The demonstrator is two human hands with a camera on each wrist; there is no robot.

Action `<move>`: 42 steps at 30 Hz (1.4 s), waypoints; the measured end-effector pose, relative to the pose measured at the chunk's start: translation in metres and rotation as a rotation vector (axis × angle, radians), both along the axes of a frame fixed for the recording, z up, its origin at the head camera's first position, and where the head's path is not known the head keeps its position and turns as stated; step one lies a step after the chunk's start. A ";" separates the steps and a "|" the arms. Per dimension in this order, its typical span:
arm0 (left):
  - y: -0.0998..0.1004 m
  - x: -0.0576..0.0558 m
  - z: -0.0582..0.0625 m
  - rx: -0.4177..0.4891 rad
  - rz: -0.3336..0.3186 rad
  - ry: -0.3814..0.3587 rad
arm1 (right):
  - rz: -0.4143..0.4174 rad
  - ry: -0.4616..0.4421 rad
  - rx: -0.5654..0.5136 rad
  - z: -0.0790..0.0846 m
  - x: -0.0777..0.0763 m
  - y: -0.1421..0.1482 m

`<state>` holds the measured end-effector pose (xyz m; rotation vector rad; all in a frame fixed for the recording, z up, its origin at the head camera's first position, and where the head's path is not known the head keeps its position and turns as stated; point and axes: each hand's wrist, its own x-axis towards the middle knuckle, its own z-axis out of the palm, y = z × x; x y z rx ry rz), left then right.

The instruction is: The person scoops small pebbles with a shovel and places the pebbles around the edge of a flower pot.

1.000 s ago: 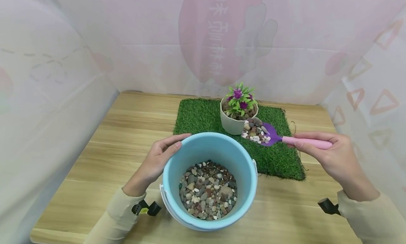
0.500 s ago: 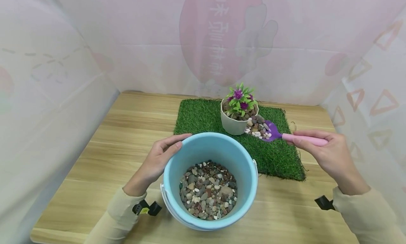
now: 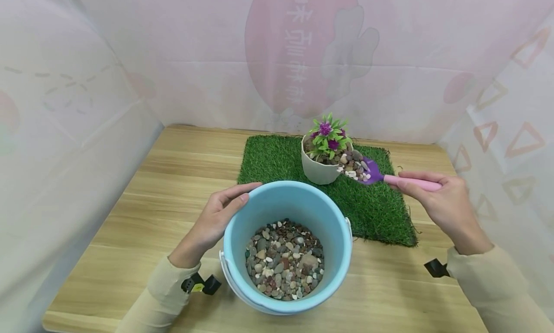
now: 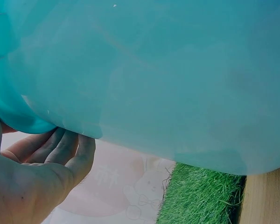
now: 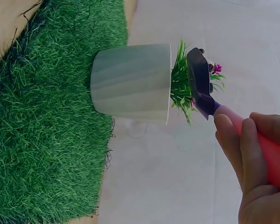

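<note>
Honestly, the grip made sense to me. The right hand had thumb and fingers clamped on the pink handle of a purple scoop, pinched well forward — my guess is that gave finer control, with a load of pebbles sitting loose on the blade. That blade reached out past the right fingertips, to their left, over the near-right edge of a white pot. The right wrist view showed a gap between blade and rim, and the blade looked close to level, probably so nothing rolled off. Farther out from those fingers stood the purple flowers, and the pot sat on a green turf mat. The left hand had its fingers side by side, bent against the outside of the blue bucket, thumb up at the rim — likely steadying it, though I couldn't tell how hard it squeezed. More stones lay in the bottom, well below the left fingers.
</note>
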<state>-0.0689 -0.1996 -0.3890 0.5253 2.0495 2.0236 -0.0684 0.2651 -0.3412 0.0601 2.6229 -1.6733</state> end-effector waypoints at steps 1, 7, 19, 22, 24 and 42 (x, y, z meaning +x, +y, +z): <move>0.000 0.000 0.000 0.001 0.000 -0.001 | -0.005 -0.008 0.002 -0.001 -0.001 0.000; 0.000 0.000 0.000 0.004 -0.001 -0.002 | -0.036 -0.005 0.059 -0.006 -0.011 -0.001; -0.001 0.000 0.000 -0.007 0.004 -0.010 | -0.073 0.023 0.054 -0.006 -0.033 -0.010; -0.001 0.000 0.001 -0.007 0.003 -0.010 | -0.086 0.053 0.062 -0.006 -0.039 -0.012; -0.002 0.000 0.001 -0.007 0.001 -0.011 | -0.092 0.069 0.063 -0.006 -0.042 -0.014; -0.001 0.000 0.001 0.000 -0.006 -0.006 | -0.091 0.240 0.223 -0.003 -0.067 -0.033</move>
